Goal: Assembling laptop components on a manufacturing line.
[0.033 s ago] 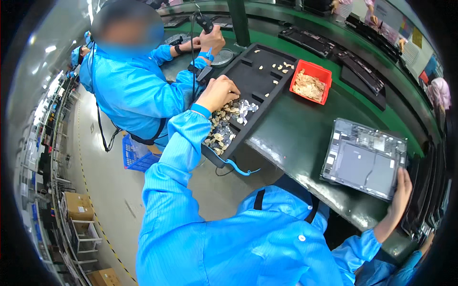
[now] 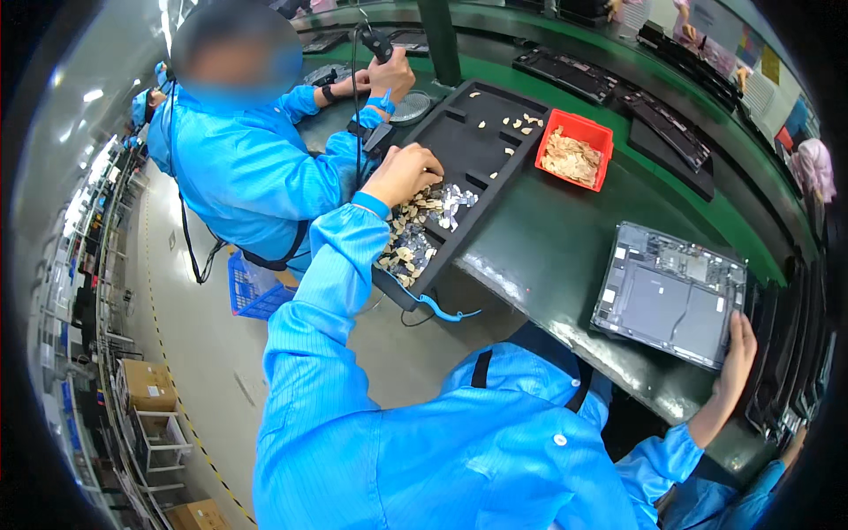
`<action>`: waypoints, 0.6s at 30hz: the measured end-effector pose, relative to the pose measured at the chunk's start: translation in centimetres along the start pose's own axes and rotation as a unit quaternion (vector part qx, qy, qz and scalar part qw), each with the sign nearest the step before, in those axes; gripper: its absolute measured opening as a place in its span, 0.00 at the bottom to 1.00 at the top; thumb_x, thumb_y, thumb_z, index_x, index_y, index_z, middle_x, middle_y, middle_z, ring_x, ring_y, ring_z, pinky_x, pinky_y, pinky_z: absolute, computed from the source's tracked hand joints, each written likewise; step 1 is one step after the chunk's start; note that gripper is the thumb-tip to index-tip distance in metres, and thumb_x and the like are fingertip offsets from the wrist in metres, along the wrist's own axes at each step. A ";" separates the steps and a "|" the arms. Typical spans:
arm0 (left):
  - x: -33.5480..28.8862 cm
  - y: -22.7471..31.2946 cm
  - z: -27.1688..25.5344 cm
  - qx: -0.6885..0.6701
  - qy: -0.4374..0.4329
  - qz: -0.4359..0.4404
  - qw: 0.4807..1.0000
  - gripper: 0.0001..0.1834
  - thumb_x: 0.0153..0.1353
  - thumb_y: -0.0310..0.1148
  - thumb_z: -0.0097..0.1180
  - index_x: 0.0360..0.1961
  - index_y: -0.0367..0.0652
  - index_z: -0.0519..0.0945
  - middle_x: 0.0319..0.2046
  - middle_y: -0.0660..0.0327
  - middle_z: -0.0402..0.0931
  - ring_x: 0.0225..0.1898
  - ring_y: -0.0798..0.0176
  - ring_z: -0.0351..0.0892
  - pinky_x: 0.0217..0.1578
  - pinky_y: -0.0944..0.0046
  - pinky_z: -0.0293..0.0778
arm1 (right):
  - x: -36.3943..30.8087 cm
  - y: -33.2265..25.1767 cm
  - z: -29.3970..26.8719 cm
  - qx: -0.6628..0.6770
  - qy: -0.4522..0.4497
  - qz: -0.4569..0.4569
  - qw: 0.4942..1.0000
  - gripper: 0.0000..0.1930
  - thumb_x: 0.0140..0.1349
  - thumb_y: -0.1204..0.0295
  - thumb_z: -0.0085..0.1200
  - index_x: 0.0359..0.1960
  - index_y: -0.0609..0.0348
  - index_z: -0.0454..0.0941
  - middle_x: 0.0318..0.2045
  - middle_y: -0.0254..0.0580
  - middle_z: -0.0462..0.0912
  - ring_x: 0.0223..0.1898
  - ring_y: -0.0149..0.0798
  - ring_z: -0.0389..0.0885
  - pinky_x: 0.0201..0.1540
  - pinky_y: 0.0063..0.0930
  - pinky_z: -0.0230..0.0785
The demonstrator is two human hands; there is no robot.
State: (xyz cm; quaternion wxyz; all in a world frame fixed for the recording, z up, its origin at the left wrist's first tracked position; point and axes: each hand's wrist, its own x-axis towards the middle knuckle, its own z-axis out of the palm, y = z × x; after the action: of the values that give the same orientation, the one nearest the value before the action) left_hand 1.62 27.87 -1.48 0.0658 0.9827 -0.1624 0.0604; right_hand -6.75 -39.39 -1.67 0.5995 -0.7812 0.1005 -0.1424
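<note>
My left hand [image 2: 405, 177] reaches into a long black tray [image 2: 442, 150], its fingers curled and pressed together over a pile of small beige pieces [image 2: 435, 205]. Whatever is between those fingertips is hidden. Shiny clear and silvery bits [image 2: 411, 237] are mixed into the pile. Over at the right, my right hand [image 2: 735, 358] grips the right edge of an opened laptop base [image 2: 667, 300], with its board and dark battery panels showing. That base rests on the green bench near the front edge, slightly turned.
A red bin [image 2: 576, 155] of beige pieces stands right of the tray. More opened laptop parts [image 2: 565, 75] lie along the back. A co-worker in blue [image 2: 247, 168] works at the left, holding a black tool [image 2: 378, 44]. Dark panels [image 2: 786, 353] stand at the far right.
The laptop base and my right hand have shifted slightly to the left, and the base's angle differs a little. My left hand stays at the pile.
</note>
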 end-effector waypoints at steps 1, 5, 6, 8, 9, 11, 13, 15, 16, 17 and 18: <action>-0.7 0.0 0.0 -0.020 0.024 -0.001 1.000 0.14 0.64 0.36 0.66 0.49 0.45 0.88 0.46 0.55 0.85 0.53 0.51 0.81 0.57 0.50 0.74 | -0.2 1.1 0.8 0.028 -0.026 0.016 0.999 0.18 0.77 0.61 0.56 0.49 0.70 0.82 0.39 0.32 0.85 0.38 0.21 0.77 0.41 0.19 0.68; -0.6 -1.5 0.9 -0.067 0.097 0.033 0.992 0.17 0.62 0.34 0.68 0.50 0.39 0.87 0.46 0.48 0.86 0.51 0.44 0.84 0.54 0.51 0.78 | 0.0 6.2 0.5 0.028 0.016 0.030 0.999 0.21 0.78 0.60 0.55 0.53 0.72 0.81 0.41 0.33 0.85 0.41 0.24 0.77 0.44 0.21 0.69; -0.6 -1.5 0.9 -0.067 0.096 0.031 0.993 0.17 0.62 0.34 0.68 0.50 0.39 0.87 0.46 0.48 0.86 0.51 0.44 0.84 0.54 0.51 0.78 | -0.3 6.7 0.6 0.008 0.043 0.025 0.999 0.22 0.78 0.60 0.55 0.56 0.72 0.80 0.41 0.35 0.85 0.42 0.25 0.78 0.46 0.22 0.69; -0.6 -1.6 0.9 -0.100 0.071 0.003 0.992 0.15 0.61 0.33 0.70 0.47 0.38 0.88 0.46 0.48 0.86 0.49 0.44 0.85 0.53 0.52 0.79 | -0.7 7.2 0.5 -0.013 0.066 0.020 0.998 0.23 0.78 0.60 0.55 0.58 0.72 0.79 0.41 0.37 0.86 0.42 0.26 0.78 0.47 0.23 0.70; -0.4 -0.9 0.6 -0.151 0.059 -0.059 0.985 0.14 0.59 0.33 0.72 0.44 0.38 0.89 0.41 0.49 0.88 0.45 0.46 0.87 0.52 0.53 0.79 | -1.1 7.1 0.6 -0.110 0.089 0.007 0.990 0.23 0.78 0.60 0.55 0.61 0.71 0.78 0.41 0.39 0.86 0.43 0.27 0.78 0.48 0.23 0.70; 0.1 -0.2 -0.3 -0.148 0.018 -0.105 0.983 0.13 0.59 0.33 0.72 0.43 0.39 0.90 0.39 0.51 0.88 0.45 0.48 0.87 0.50 0.55 0.79 | -2.4 5.1 1.9 -0.240 0.116 0.005 0.964 0.25 0.76 0.60 0.57 0.66 0.65 0.75 0.45 0.49 0.86 0.48 0.36 0.81 0.55 0.29 0.70; 0.5 0.5 -1.7 -0.143 -0.024 -0.146 0.979 0.12 0.59 0.33 0.72 0.42 0.40 0.90 0.37 0.52 0.89 0.44 0.49 0.88 0.49 0.56 0.79 | -3.3 3.1 3.6 -0.285 0.143 -0.074 0.945 0.25 0.75 0.60 0.58 0.66 0.64 0.76 0.48 0.51 0.86 0.51 0.40 0.82 0.58 0.32 0.70; 0.6 1.1 -3.2 -0.037 -0.023 -0.114 0.992 0.10 0.60 0.34 0.72 0.40 0.42 0.91 0.34 0.54 0.89 0.43 0.51 0.88 0.46 0.58 0.79 | -4.2 -0.4 5.9 -0.286 0.154 -0.132 0.937 0.24 0.73 0.63 0.60 0.66 0.62 0.76 0.56 0.56 0.83 0.59 0.49 0.80 0.65 0.39 0.67; 0.9 0.4 -3.4 -0.071 0.012 -0.082 0.994 0.08 0.62 0.33 0.69 0.39 0.41 0.91 0.36 0.55 0.89 0.42 0.53 0.88 0.45 0.59 0.80 | -4.5 -2.0 7.7 -0.278 0.154 -0.184 0.930 0.22 0.73 0.66 0.61 0.65 0.61 0.77 0.56 0.54 0.83 0.60 0.47 0.80 0.65 0.39 0.67; 1.2 -0.2 -3.6 -0.094 0.059 -0.049 0.993 0.07 0.63 0.32 0.68 0.39 0.40 0.91 0.36 0.55 0.90 0.41 0.54 0.88 0.45 0.59 0.80 | -4.6 -3.3 9.6 -0.230 0.125 -0.208 0.943 0.20 0.72 0.67 0.61 0.62 0.61 0.80 0.55 0.52 0.84 0.59 0.47 0.80 0.65 0.39 0.68; 1.7 -0.6 -3.8 -0.118 0.107 -0.013 0.987 0.07 0.64 0.31 0.67 0.40 0.39 0.90 0.37 0.55 0.90 0.41 0.55 0.88 0.45 0.59 0.80 | -4.6 -4.7 11.6 -0.182 0.097 -0.231 0.951 0.18 0.72 0.68 0.61 0.60 0.61 0.82 0.54 0.50 0.85 0.59 0.47 0.81 0.64 0.39 0.69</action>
State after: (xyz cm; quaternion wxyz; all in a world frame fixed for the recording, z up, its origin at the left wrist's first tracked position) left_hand 2.99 28.46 2.47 0.1993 0.9580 -0.1475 0.1443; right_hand -7.19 -26.12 -0.39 0.3851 -0.8615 -0.0007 -0.3309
